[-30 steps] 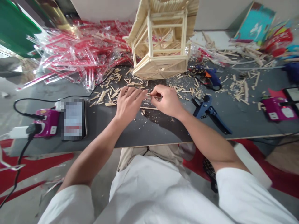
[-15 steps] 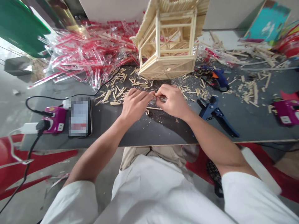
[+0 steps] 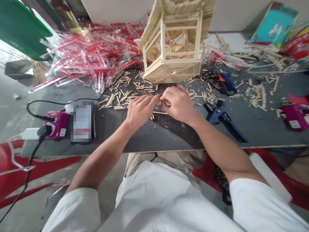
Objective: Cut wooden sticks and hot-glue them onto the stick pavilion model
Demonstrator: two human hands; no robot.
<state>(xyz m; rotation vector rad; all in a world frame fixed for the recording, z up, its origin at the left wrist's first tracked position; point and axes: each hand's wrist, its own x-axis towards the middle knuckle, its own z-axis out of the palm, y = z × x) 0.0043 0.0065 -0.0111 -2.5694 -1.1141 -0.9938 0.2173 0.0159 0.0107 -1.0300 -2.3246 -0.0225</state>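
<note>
Fingertips of my left hand (image 3: 141,109) and my right hand (image 3: 177,104) meet over the middle of the dark table, both closed in a pinch. Whatever lies between them is too small and too covered to name. Just below the fingers a thin wooden stick (image 3: 160,112) rests on the table, partly hidden by the hands. Behind them stands a small house-shaped frame (image 3: 171,67) built of pale wooden sticks, with a sloping stick roof. Short cut stick pieces (image 3: 118,96) are scattered to the left of my left hand. Blue cutters (image 3: 224,119) lie right of my right hand.
Clear and red plastic wrappers (image 3: 96,54) are heaped at the back left. A blue glue gun (image 3: 225,80) lies beyond the cutters. On the left are a phone (image 3: 82,122) and a purple power strip (image 3: 56,124) with cables; another purple strip (image 3: 295,116) sits at the right edge.
The fingers of my left hand are slightly lower and flatter, and those of my right hand have shifted a little. The fingertips stay together; objects on the table have not moved.
</note>
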